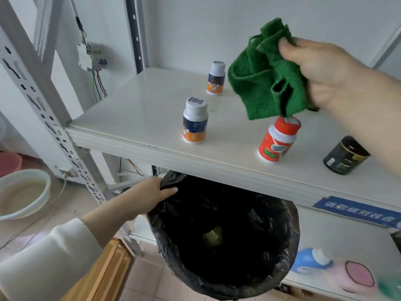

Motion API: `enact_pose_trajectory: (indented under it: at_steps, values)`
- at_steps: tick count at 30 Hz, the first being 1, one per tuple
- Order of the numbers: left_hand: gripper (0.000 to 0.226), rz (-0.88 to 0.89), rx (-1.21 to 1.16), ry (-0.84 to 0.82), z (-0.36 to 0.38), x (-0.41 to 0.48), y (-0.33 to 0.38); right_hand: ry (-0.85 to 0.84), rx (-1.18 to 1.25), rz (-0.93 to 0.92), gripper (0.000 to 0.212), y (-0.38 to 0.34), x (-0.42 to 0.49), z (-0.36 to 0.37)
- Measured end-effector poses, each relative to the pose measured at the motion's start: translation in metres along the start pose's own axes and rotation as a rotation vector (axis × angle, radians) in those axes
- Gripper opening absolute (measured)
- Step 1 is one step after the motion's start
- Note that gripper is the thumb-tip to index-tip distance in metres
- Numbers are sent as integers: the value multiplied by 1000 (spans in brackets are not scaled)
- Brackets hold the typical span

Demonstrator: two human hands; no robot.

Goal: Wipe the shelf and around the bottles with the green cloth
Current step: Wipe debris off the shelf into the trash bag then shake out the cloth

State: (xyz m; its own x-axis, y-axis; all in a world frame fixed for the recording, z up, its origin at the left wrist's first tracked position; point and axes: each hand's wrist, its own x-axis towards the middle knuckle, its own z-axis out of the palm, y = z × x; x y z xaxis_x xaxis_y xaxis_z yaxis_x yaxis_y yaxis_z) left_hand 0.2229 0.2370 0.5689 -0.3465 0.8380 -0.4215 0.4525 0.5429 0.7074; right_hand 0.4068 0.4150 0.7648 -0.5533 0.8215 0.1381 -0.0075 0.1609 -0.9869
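White shelf (141, 109): smooth board, judged rigid; four containers are stood on it, well apart.
Black bin bag (223, 235): seen below the shelf's front edge, its rim gripped by the left hand (149, 196).
Green cloth (267, 83): bunched and raised above the shelf, pinched by the right hand (325, 77); judged soft and light, best taken as a wad.
Obstacles: front bottle (194, 120), rear bottle (216, 78), red bottle (277, 140) just beneath the cloth, dark jar (345, 155); judged light and easily toppled.
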Motion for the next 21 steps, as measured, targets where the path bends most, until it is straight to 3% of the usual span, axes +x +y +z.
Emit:
enact_pose_trajectory:
  at_steps: [2,6,9,12,17,21]
  values:
    - [36,-18,-7,6,-1,3,-1,78,-23,46,14,1,28,-6]
    - [33,-23,-41,0,-1,9,2,189,-96,169,31,21,75,-10]
    - [35,-13,-25,14,-1,15,4,195,-256,231,36,47,96,-14]
    - [37,-1,9,39,0,19,3,23,-536,316,47,67,105,-17]
    - [36,72,68,101,2,27,4,-420,-931,533,60,90,108,-17]
    - [42,61,107,127,2,33,4,-487,-1147,399,58,99,117,-9]
